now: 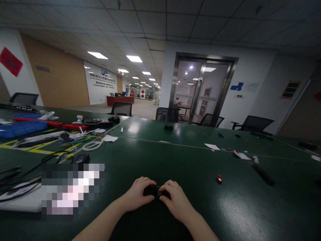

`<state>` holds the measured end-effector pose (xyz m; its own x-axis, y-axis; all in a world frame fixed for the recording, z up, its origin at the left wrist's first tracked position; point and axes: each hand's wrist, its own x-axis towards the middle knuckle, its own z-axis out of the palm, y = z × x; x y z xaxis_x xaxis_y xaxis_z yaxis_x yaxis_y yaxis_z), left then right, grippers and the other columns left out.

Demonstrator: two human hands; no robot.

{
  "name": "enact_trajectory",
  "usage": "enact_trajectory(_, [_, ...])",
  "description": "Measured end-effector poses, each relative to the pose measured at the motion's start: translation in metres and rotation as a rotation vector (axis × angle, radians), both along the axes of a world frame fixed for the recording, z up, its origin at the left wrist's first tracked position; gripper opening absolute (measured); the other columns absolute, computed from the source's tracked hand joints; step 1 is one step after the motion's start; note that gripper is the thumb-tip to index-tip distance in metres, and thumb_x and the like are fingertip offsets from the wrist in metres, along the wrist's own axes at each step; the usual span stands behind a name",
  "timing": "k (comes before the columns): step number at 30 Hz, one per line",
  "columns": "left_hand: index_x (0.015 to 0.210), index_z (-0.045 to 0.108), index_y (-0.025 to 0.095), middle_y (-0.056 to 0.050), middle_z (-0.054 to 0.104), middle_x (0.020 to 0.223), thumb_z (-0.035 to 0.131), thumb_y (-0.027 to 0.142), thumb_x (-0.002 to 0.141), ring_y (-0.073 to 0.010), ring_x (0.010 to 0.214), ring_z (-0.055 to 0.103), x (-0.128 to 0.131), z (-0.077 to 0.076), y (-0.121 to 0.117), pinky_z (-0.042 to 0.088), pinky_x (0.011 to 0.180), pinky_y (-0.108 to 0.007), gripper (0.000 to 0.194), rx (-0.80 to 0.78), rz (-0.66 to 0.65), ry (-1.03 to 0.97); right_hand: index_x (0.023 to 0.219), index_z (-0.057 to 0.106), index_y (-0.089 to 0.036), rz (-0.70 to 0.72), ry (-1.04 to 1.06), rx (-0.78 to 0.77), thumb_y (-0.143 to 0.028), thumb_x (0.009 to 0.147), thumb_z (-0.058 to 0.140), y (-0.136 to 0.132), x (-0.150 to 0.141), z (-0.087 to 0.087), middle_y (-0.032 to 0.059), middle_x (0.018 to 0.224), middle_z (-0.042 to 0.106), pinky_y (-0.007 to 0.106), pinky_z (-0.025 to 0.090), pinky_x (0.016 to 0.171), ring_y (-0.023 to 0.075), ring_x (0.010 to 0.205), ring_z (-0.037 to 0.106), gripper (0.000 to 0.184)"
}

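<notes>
A small dark object (157, 191) is between my two hands, low over the green table (190, 214) near its front edge. My left hand (137, 193) pinches it from the left with thumb and fingers. From the right, my right hand (175, 198) grips its other end. The object looks black and blocky. Its kind cannot be made out, since the fingers cover most of it and the rest is dark.
At the left lie a blue tray (23, 129), a coiled white cable (92, 145), black cords and a white box (21, 201). A small red-and-black item (219, 179) and a black-handled tool (263, 174) lie right. A black block (169, 127) sits farther back.
</notes>
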<state>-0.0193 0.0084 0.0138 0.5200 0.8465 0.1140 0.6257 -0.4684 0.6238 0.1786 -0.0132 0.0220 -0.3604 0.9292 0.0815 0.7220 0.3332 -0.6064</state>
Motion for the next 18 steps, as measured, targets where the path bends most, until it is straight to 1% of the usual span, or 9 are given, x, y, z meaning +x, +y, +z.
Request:
enact_trajectory(5, [0.109, 0.058, 0.026, -0.002, 0.060, 0.108, 0.062, 0.027, 0.072, -0.0225, 0.105, 0.050, -0.0015, -0.0008, 0.0013, 0.032, 0.097, -0.038, 0.037, -0.004, 0.003, 0.003, 0.094, 0.060, -0.029, 0.024, -0.061, -0.009, -0.026, 0.080, 0.053, -0.0024, -0.0027, 0.0059, -0.0022, 0.103, 0.056, 0.032, 0.037, 0.083, 0.0173, 0.098, 0.050, 0.017])
enact_trajectory(10, [0.110, 0.057, 0.027, -0.002, 0.061, 0.106, 0.062, 0.028, 0.073, -0.0226, 0.105, 0.050, -0.0036, -0.0034, 0.0035, 0.032, 0.097, -0.039, 0.037, 0.013, -0.007, 0.007, 0.095, 0.061, -0.028, 0.016, -0.076, -0.001, -0.024, 0.078, 0.055, -0.0016, -0.0055, 0.0042, -0.0013, 0.101, 0.056, 0.033, 0.037, 0.084, 0.0185, 0.098, 0.050, 0.019])
enact_trajectory(14, [0.111, 0.057, 0.028, -0.002, 0.060, 0.106, 0.062, 0.028, 0.073, -0.0220, 0.104, 0.050, -0.0044, -0.0069, 0.0042, 0.032, 0.098, -0.039, 0.038, 0.019, -0.018, -0.015, 0.096, 0.062, -0.031, 0.000, -0.031, -0.018, -0.026, 0.075, 0.059, -0.0016, -0.0020, 0.0023, -0.0016, 0.101, 0.056, 0.036, 0.038, 0.085, 0.0203, 0.098, 0.050, 0.022])
enact_trajectory(18, [0.110, 0.056, 0.027, -0.002, 0.060, 0.106, 0.062, 0.029, 0.073, -0.0228, 0.104, 0.050, -0.0046, -0.0077, 0.0039, 0.032, 0.097, -0.039, 0.037, 0.021, -0.017, -0.021, 0.103, 0.060, -0.033, -0.006, 0.047, -0.046, -0.026, 0.070, 0.063, -0.0014, 0.0022, 0.0019, -0.0015, 0.104, 0.055, 0.035, 0.040, 0.087, 0.0200, 0.100, 0.051, 0.033])
